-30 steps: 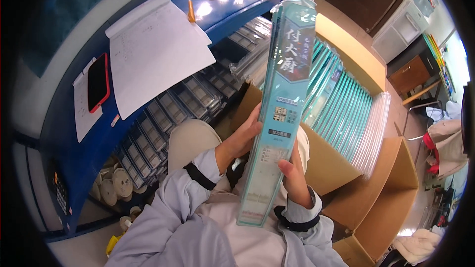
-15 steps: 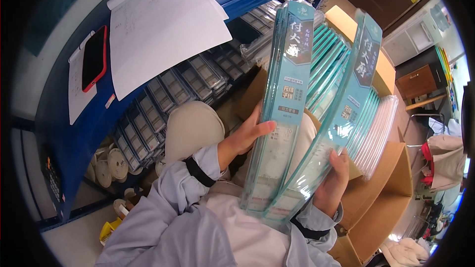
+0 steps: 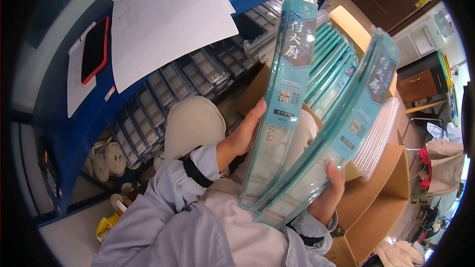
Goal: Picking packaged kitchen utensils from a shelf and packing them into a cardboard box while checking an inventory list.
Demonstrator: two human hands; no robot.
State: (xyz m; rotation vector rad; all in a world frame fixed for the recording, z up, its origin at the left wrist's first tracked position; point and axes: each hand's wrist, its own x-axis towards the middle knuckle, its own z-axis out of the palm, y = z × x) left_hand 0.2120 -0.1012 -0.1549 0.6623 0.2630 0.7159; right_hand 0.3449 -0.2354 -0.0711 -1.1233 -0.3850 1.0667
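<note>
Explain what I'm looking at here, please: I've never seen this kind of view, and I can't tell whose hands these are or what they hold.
This is one picture from a wide fisheye camera worn on a person's head, looking down, so straight edges bend. No machine: the two bare hands are the wearer's own. The left hand steadies a long teal flat package held upright. The right hand grips a second teal package near its lower end, tilted away from the first. Behind them, an open cardboard box holds many more such packages. On the blue table at upper left lie white paper sheets and a red-cased phone.
</note>
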